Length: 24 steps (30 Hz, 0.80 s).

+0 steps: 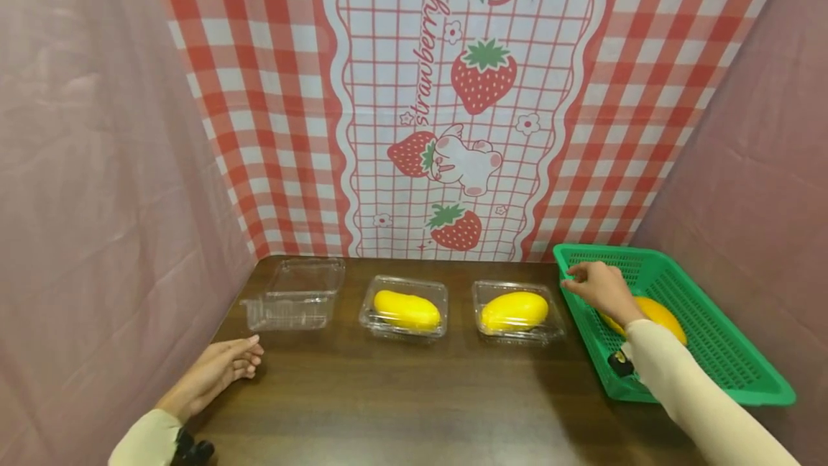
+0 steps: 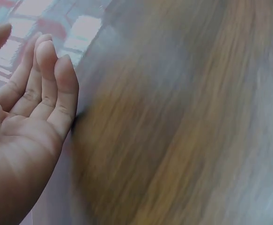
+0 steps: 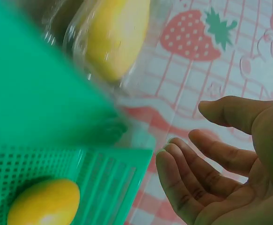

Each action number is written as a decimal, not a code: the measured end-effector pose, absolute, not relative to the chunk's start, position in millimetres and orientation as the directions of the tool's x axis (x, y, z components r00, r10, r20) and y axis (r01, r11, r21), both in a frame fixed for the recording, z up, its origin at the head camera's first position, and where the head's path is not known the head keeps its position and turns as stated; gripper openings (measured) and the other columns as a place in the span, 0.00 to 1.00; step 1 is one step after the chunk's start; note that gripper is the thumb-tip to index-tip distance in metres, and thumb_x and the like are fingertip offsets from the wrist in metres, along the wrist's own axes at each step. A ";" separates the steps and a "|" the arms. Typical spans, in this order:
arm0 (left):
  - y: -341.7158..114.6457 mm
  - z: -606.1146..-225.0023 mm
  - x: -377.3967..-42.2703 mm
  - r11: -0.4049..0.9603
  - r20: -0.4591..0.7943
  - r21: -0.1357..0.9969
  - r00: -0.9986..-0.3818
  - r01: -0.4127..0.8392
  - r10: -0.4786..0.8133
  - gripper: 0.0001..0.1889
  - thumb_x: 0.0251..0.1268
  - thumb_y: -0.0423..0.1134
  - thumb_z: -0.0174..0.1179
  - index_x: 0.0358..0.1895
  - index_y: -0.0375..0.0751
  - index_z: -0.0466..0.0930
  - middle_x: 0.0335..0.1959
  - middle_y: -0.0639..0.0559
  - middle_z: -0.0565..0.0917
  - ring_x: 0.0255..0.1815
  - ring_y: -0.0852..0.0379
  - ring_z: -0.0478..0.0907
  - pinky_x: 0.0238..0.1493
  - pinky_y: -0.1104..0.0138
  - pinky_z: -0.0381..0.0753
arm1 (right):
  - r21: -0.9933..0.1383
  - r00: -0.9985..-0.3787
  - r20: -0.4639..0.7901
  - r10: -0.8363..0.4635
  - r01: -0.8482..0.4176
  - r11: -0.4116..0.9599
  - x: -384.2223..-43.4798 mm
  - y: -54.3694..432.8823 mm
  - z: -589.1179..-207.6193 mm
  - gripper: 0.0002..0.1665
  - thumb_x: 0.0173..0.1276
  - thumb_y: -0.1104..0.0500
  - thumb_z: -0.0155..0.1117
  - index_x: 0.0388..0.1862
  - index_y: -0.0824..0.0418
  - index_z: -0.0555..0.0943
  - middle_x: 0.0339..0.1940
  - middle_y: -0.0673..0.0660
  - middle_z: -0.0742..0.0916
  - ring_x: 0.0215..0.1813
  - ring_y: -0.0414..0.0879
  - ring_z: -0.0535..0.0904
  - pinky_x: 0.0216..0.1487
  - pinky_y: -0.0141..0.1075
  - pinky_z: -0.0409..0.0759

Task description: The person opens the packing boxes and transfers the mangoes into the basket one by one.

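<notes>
My right hand (image 1: 601, 288) hovers over the green basket (image 1: 770, 387), its fingers loosely bent and nothing held. Beneath its wrist a yellow mango (image 1: 661, 316) lies in the basket, partly hidden by the arm. In the right wrist view the thumb and fingers stand apart beside the basket's rim. My left hand (image 1: 223, 369) is above the table's left side with relaxed fingers, holding nothing. Nearest to it stands a clear plastic box (image 1: 291, 311) with its lid raised. Two closed clear boxes hold one mango each, the middle mango (image 1: 407, 310) and the right mango (image 1: 515, 311).
The boxes stand in a row along the back of the brown wooden table (image 1: 414, 401). Behind them hangs a red-and-white strawberry cloth (image 1: 446, 106). Pinkish curtains border the left and right sides. The basket takes up the table's right end.
</notes>
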<state>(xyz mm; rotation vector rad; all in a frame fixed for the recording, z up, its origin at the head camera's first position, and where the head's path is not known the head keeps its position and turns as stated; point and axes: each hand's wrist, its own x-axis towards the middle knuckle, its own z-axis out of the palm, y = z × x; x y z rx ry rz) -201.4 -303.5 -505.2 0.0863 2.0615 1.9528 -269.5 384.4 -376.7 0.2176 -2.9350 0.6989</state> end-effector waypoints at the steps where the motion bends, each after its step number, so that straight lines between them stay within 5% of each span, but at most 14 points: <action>1: -301.2 -505.4 -201.7 0.077 -0.170 0.985 -0.951 -0.155 0.257 0.24 0.84 0.49 0.49 0.54 0.25 0.77 0.43 0.47 0.80 0.43 0.55 0.79 0.50 0.62 0.83 | -0.434 -0.981 0.149 -0.122 -0.176 0.883 -269.7 380.0 -376.7 0.25 0.74 0.53 0.67 0.58 0.74 0.82 0.44 0.68 0.88 0.38 0.56 0.82 0.36 0.47 0.83; 7: -282.1 -505.1 -204.3 0.083 -0.159 0.987 -0.935 -0.140 0.316 0.22 0.83 0.46 0.51 0.52 0.24 0.78 0.43 0.46 0.82 0.42 0.55 0.79 0.48 0.63 0.84 | -0.426 -0.972 0.162 -0.168 -0.222 0.877 -272.5 354.0 -381.7 0.21 0.74 0.56 0.67 0.55 0.72 0.83 0.40 0.62 0.89 0.29 0.47 0.78 0.29 0.40 0.77; 13: -257.1 -504.3 -209.4 0.082 -0.147 0.989 -0.920 -0.125 0.364 0.21 0.82 0.45 0.53 0.50 0.24 0.79 0.41 0.45 0.82 0.39 0.55 0.78 0.44 0.64 0.83 | -0.424 -0.955 0.185 -0.233 -0.291 0.857 -274.8 327.0 -388.4 0.17 0.73 0.58 0.68 0.53 0.70 0.85 0.39 0.59 0.89 0.36 0.50 0.83 0.37 0.46 0.84; 24: -203.6 -508.7 -221.4 0.056 -0.131 0.991 -0.902 -0.119 0.410 0.20 0.80 0.42 0.56 0.52 0.22 0.80 0.40 0.45 0.84 0.36 0.58 0.79 0.39 0.67 0.83 | -0.413 -0.921 0.239 -0.308 -0.383 0.827 -275.1 271.6 -401.5 0.11 0.68 0.61 0.72 0.45 0.67 0.88 0.34 0.54 0.89 0.36 0.48 0.83 0.38 0.44 0.84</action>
